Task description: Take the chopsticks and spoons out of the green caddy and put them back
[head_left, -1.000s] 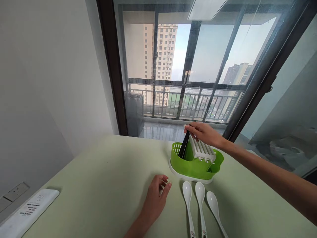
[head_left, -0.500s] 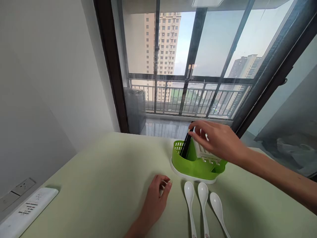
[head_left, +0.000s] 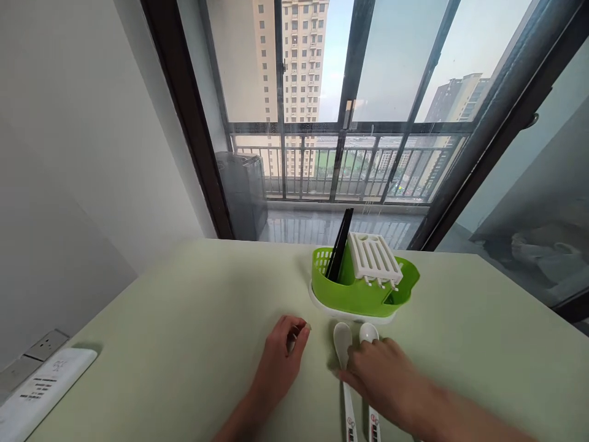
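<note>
A green cutlery holder on a white base stands on the pale green table. Black chopsticks lean upright in its left side, and a white slotted insert rests tilted on top. White spoons lie just in front of the holder. My right hand lies over the spoons, fingers on their handles; whether it grips one is unclear. My left hand rests loosely curled on the table, left of the spoons, holding nothing.
A white remote control lies at the table's left edge beside a wall socket. A large window with a dark frame and a balcony railing stands behind the table. A white wall closes the left side.
My right hand let go of the chopsticks in the holder and came down toward me onto the spoons. My left hand stayed put. The view tilted down slightly.
</note>
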Demonstrator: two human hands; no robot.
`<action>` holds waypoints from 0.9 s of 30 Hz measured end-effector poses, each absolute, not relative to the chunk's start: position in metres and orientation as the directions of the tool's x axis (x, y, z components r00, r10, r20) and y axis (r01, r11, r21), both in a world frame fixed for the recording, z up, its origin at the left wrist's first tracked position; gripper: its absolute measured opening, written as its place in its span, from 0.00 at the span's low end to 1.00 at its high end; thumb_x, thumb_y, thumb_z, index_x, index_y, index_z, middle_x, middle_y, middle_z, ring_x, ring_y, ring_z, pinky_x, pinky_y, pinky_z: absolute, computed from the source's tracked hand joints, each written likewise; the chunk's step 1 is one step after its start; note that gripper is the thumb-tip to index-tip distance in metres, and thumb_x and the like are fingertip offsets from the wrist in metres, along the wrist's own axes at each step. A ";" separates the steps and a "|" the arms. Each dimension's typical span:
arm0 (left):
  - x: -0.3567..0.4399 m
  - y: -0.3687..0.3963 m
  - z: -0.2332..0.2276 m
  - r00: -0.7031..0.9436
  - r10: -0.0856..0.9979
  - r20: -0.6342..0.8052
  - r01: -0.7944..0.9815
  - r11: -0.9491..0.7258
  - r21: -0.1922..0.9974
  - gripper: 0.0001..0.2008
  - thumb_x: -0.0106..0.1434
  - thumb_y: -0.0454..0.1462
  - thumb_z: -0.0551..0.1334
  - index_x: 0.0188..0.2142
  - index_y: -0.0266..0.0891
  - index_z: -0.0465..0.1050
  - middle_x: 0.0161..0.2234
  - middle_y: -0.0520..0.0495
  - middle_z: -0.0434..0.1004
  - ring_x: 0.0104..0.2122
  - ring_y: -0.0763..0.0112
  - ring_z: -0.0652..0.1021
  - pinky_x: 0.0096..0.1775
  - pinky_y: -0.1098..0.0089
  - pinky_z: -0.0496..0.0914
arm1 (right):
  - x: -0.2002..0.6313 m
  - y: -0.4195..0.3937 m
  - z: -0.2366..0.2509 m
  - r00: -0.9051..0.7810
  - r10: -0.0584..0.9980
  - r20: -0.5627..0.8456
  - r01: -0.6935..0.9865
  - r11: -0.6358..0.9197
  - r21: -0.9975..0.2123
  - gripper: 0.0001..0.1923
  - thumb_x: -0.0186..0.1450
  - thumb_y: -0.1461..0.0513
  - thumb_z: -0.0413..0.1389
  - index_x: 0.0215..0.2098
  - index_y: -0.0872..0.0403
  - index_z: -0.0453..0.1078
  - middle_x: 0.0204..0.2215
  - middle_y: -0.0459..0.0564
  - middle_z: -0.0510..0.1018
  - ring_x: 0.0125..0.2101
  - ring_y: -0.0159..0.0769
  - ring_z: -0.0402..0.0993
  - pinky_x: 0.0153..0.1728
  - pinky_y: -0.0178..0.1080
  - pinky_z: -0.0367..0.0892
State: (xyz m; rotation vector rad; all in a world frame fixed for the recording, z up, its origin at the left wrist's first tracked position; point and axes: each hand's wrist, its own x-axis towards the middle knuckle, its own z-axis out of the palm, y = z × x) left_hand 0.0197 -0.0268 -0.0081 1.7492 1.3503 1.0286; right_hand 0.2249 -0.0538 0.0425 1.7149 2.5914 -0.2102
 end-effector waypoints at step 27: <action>-0.031 -0.030 0.128 0.242 0.967 0.075 0.579 -0.206 0.789 0.15 0.70 0.50 0.60 0.46 0.47 0.80 0.31 0.50 0.82 0.31 0.65 0.80 0.37 0.67 0.75 | 0.208 -0.051 0.123 -0.444 0.890 -0.107 0.740 0.297 -0.603 0.20 0.70 0.54 0.53 0.22 0.50 0.67 0.15 0.44 0.74 0.19 0.32 0.66 0.23 0.36 0.49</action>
